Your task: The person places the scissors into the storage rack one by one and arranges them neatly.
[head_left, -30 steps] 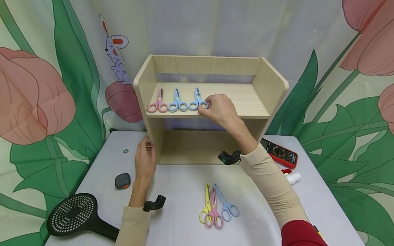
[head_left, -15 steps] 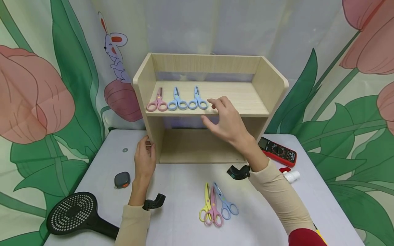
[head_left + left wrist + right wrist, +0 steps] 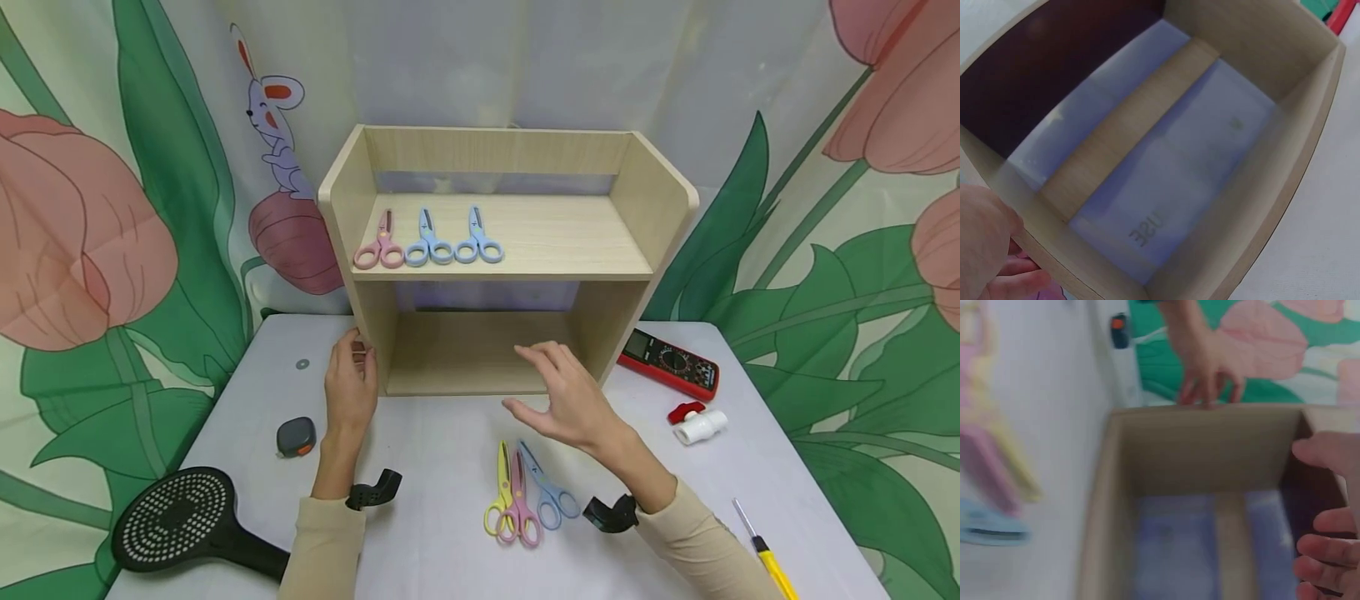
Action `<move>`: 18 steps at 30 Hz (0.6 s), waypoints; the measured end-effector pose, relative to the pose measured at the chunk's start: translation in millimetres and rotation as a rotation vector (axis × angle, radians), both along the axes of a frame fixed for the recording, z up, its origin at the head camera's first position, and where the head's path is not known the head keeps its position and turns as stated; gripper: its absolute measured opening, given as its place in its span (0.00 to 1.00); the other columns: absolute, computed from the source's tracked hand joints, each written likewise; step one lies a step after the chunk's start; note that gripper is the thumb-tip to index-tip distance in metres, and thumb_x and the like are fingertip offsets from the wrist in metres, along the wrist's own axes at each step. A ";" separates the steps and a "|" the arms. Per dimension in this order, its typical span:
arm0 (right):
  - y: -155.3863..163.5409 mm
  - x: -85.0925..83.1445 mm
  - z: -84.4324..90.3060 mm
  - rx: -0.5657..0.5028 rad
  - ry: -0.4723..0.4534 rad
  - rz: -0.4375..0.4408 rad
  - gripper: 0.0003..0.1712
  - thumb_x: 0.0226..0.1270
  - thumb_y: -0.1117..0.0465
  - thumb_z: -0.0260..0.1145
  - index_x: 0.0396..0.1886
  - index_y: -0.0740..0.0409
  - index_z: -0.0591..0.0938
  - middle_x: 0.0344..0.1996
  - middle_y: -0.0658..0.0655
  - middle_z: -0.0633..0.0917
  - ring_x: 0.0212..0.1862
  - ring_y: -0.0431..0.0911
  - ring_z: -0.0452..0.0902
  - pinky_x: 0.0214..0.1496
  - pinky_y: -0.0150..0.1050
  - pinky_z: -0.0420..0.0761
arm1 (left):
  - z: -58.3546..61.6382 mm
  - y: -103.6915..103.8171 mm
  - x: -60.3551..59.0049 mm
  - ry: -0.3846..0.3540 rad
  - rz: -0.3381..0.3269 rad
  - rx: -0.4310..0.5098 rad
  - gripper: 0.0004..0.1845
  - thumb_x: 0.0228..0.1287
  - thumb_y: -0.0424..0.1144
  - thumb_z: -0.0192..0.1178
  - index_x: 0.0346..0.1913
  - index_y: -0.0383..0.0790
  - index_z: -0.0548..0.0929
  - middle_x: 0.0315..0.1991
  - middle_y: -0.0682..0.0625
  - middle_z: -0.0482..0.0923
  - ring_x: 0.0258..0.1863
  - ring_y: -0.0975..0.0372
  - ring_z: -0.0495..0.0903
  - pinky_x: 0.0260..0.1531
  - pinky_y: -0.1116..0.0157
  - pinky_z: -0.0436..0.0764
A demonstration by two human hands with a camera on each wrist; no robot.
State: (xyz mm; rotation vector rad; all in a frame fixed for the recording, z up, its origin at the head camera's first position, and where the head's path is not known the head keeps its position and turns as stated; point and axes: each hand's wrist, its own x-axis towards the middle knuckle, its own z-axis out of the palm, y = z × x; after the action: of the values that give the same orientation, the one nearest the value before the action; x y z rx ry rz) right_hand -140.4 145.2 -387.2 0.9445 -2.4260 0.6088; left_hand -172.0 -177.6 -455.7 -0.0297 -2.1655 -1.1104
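place: staged tabletop set | signs: printed tulip backdrop [image 3: 90,250]; white table [image 3: 442,442]; mixed tools

Bright, even light with soft shadows in the head view. The right wrist view is heavily blurred. The left wrist view is soft too.

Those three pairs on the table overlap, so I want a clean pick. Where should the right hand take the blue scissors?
Probably the blue scissors by their handle loops, coming from above on the right: they lie flat, outermost beside the pink scissors, loops toward the person. The right hand hovers open just behind them.
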 end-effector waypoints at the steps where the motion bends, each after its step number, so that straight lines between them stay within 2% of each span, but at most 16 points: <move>1: 3.3 3.8 -7.6 0.017 -0.025 -0.006 0.43 0.52 0.46 0.77 0.64 0.62 0.76 0.53 0.58 0.80 0.55 0.50 0.75 0.56 0.47 0.82 | -0.4 0.0 -0.2 0.001 0.000 0.000 0.20 0.71 0.29 0.58 0.63 0.29 0.71 0.46 0.32 0.77 0.43 0.45 0.84 0.42 0.52 0.88; 7: 21.0 26.4 -47.1 0.102 -0.126 -0.031 0.45 0.52 0.41 0.77 0.65 0.59 0.76 0.55 0.55 0.79 0.58 0.48 0.75 0.59 0.48 0.84 | -2.1 -0.3 -1.2 0.014 -0.002 0.007 0.20 0.71 0.29 0.57 0.63 0.29 0.71 0.47 0.32 0.77 0.43 0.44 0.84 0.42 0.52 0.88; 12: 33.5 43.1 -69.3 0.138 -0.194 -0.043 0.47 0.50 0.35 0.77 0.65 0.56 0.77 0.55 0.52 0.79 0.57 0.46 0.76 0.59 0.46 0.84 | -1.7 -0.5 -1.6 0.010 -0.011 0.012 0.20 0.71 0.29 0.57 0.64 0.29 0.71 0.47 0.32 0.76 0.43 0.45 0.83 0.42 0.52 0.88; 18: 46.7 61.6 -93.9 0.188 -0.397 -0.102 0.54 0.45 0.27 0.75 0.68 0.53 0.75 0.54 0.49 0.78 0.55 0.44 0.75 0.59 0.48 0.83 | -1.7 -0.2 -0.9 0.002 -0.016 0.008 0.20 0.72 0.29 0.57 0.64 0.29 0.70 0.47 0.32 0.76 0.43 0.45 0.83 0.43 0.52 0.87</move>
State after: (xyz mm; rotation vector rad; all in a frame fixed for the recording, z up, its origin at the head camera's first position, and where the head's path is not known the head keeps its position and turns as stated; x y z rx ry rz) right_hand -78.8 191.9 -481.1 0.8271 -2.9078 0.5840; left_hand -172.9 -177.8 -457.5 -0.0441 -2.1627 -1.1270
